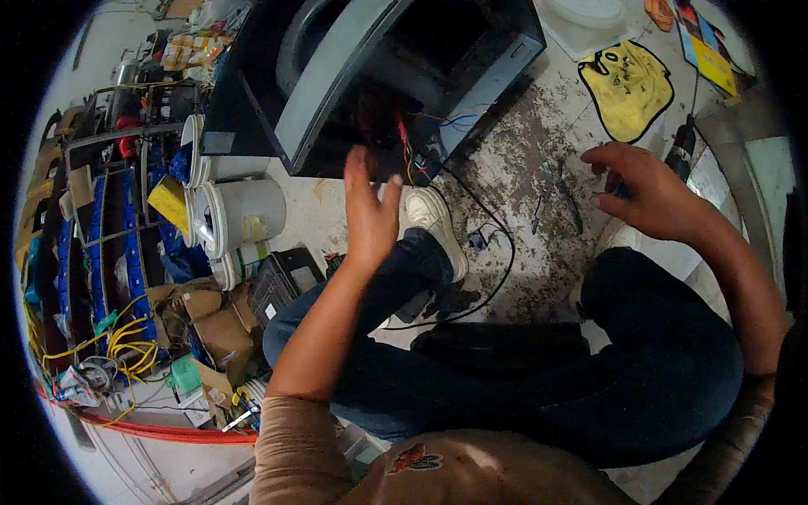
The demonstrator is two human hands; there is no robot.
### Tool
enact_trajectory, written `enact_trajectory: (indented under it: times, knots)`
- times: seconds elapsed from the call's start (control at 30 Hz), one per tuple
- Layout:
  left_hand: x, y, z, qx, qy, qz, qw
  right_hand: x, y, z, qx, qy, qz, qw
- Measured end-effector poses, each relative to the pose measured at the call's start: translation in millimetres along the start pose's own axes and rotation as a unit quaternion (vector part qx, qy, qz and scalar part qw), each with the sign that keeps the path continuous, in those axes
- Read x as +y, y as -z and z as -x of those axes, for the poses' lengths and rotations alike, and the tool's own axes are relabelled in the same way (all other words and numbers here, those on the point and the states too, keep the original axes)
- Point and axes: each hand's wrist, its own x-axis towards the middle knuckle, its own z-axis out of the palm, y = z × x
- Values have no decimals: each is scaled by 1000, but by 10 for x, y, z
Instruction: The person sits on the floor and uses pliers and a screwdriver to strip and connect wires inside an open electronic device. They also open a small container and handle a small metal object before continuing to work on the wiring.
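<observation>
In front of me stands an open black metal casing (488, 93) with a curved grey panel (337, 80). Red, yellow and blue wires (406, 139) come out of its dark inside. My left hand (370, 220) is at the casing's near lower edge, fingers and thumb apart, holding nothing; whether it touches the edge is unclear. To the right, my right hand (652, 194) is raised above the floor with its fingers curled around a small dark thing (619, 183), mostly hidden by the hand. Behind that hand lies a black tool with a cord (680, 150).
A black cable (510, 252) loops across the dirt-strewn floor (526, 177) between my shoes. A yellow black-edged mat (627, 88) lies at the far right. On the left are white buckets (252, 210), a black case (290, 273), cardboard (223, 324) and a cluttered shelf with blue strips (97, 252).
</observation>
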Motion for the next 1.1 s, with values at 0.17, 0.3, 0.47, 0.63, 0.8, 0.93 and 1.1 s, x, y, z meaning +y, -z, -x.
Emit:
enact_trajectory:
  times: [0.17,0.3,0.47,0.63,0.8,0.93,1.1]
  knots:
    - [-235,-176,-402,26,87,136,987,-260,-27,-214,-51,114,118,985]
    - [-289,-238,-506,44,118,159,979,-437,-105,-528,-93,164,130,973]
    - [-117,-158,-546,-39,172,167,970,-621,-447,-1572,-142,112,195,964]
    - [108,15,-574,-73,172,182,965,-632,-1169,-2176,124,0,-350,929]
    - [267,-177,-421,-125,25,-9,992,-682,-1490,-2320,93,-35,-539,837]
    - [263,-259,-384,-79,45,67,994,-464,-1231,-2323,118,-48,-537,834]
    - [108,-164,-553,31,153,134,979,-232,-1046,-2257,86,-20,-548,832]
